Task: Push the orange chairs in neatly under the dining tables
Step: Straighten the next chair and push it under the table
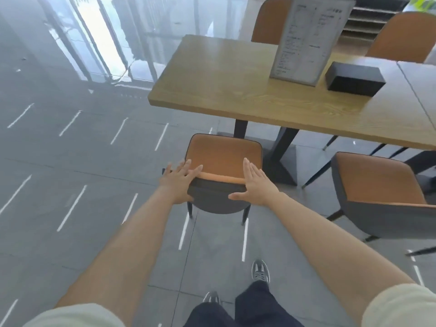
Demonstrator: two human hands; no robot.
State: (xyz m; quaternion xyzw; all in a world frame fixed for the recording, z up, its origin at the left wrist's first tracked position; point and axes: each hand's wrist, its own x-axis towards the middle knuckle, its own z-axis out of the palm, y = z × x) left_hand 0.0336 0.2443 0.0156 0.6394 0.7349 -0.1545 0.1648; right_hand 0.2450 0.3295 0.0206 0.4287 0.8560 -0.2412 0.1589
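Resting flat on padded orange chair (pixel 221 156) backrest, left hand (pixel 179 182), right hand (pixel 253 185)

This is a restaurant or café dining room. Matching chairs with orange seats and dark grey shells stand around long wooden tables: one chair (pixel 224 156) pulled out from the near side, a second chair (pixel 377 185) beside it on the right, and two more chair backs (pixel 271 20) (pixel 405 36) on the far side. On the wooden surface (pixel 224 79) stands an upright printed menu card (pixel 306 36) in a clear holder, with a black box (pixel 354 77) just beside it. The floor (pixel 70 161) is glossy grey tile that reflects tall windows and strip ceiling lights.
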